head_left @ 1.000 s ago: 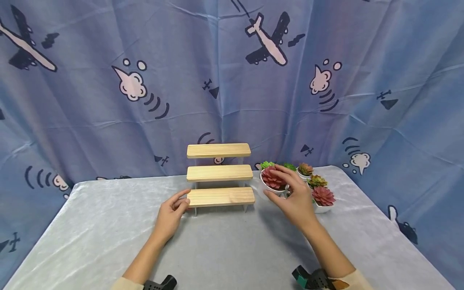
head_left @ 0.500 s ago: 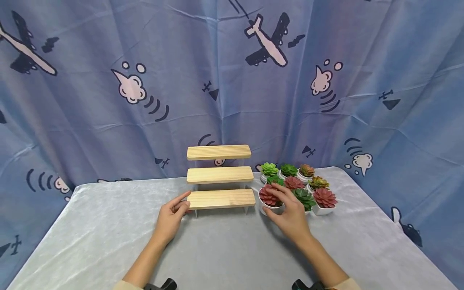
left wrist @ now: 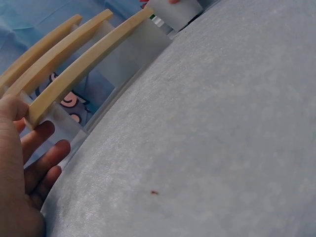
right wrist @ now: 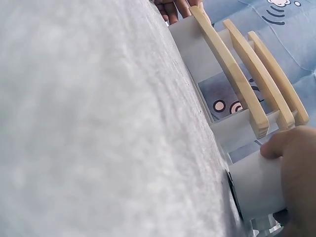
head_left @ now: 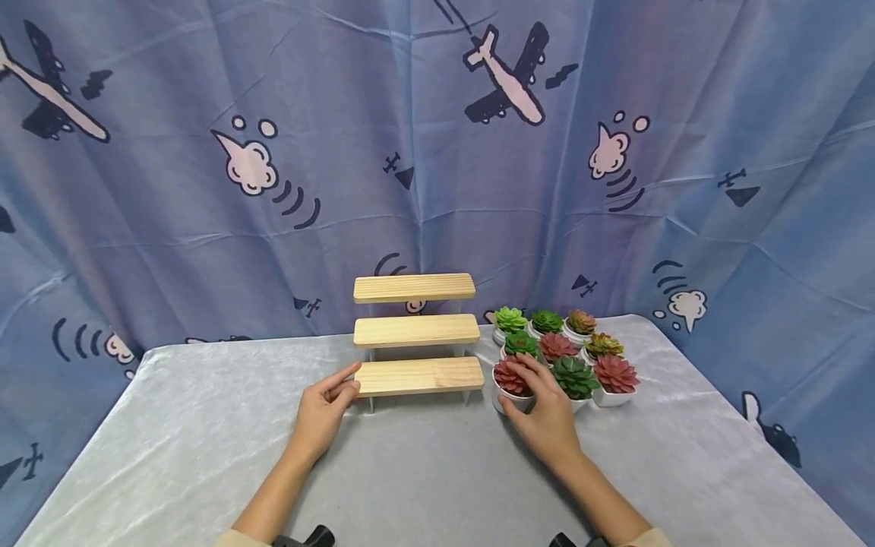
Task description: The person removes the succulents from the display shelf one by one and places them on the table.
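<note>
A three-tier wooden display stand [head_left: 420, 377] with clear supports stands mid-table in the head view. My left hand [head_left: 321, 410] holds the left end of its lowest board; in the left wrist view the thumb and a finger meet that end, the other fingers curving below. To the stand's right, my right hand [head_left: 547, 418] grips a red potted succulent [head_left: 509, 375] in a round white pot, the thumb on the pot's near side. In the right wrist view the white pot [right wrist: 256, 185] is at the tablecloth, its base edge dark; whether it fully touches I cannot tell.
Several other potted succulents crowd behind and right of my right hand, among them a dark green one [head_left: 574, 377] and a red one [head_left: 616, 374] in a square pot. A blue patterned curtain [head_left: 437, 152] hangs behind the table [head_left: 205, 441].
My right hand has lowered the red potted succulent toward the table, bringing it nearer, in front of the other plants. My left hand stays at the stand's lowest board.
</note>
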`<state>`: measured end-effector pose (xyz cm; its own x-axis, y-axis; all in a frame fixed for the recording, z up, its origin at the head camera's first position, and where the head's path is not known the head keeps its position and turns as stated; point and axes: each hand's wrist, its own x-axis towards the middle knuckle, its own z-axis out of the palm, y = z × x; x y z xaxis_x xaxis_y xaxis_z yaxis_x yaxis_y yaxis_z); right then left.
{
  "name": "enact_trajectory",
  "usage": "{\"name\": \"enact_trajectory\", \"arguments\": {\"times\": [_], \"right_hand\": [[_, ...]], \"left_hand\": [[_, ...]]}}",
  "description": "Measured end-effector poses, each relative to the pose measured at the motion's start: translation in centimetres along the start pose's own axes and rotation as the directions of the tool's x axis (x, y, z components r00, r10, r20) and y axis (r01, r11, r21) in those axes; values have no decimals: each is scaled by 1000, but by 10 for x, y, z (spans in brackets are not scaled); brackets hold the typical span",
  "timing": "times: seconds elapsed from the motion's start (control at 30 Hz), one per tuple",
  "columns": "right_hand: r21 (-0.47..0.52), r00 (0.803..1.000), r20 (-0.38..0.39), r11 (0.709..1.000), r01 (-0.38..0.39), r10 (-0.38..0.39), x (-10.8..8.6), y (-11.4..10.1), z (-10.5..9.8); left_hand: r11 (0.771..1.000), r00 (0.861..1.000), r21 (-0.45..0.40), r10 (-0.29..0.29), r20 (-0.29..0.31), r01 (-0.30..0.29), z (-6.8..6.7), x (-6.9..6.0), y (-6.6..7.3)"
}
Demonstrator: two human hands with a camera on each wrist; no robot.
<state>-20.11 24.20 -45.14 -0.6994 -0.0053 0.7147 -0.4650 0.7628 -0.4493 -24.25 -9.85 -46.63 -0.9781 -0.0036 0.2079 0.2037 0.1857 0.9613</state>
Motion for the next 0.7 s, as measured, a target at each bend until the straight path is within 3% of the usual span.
{"name": "enact_trajectory", "arguments": {"times": [0.37, 0.57, 0.7], "right_hand": [[29, 998, 19, 998, 52, -53, -4, 0, 4], [-9, 996, 76, 999, -51, 51, 0, -11, -4], [-56, 968, 210, 990, -128, 138, 14, -26, -22]], "left_hand": [[1000, 1000, -24, -11, 3, 11, -4, -4, -1], [999, 999, 27, 32, 14, -32, -1, -9, -4], [998, 999, 49, 40, 23, -41, 2, -11, -5]]}}
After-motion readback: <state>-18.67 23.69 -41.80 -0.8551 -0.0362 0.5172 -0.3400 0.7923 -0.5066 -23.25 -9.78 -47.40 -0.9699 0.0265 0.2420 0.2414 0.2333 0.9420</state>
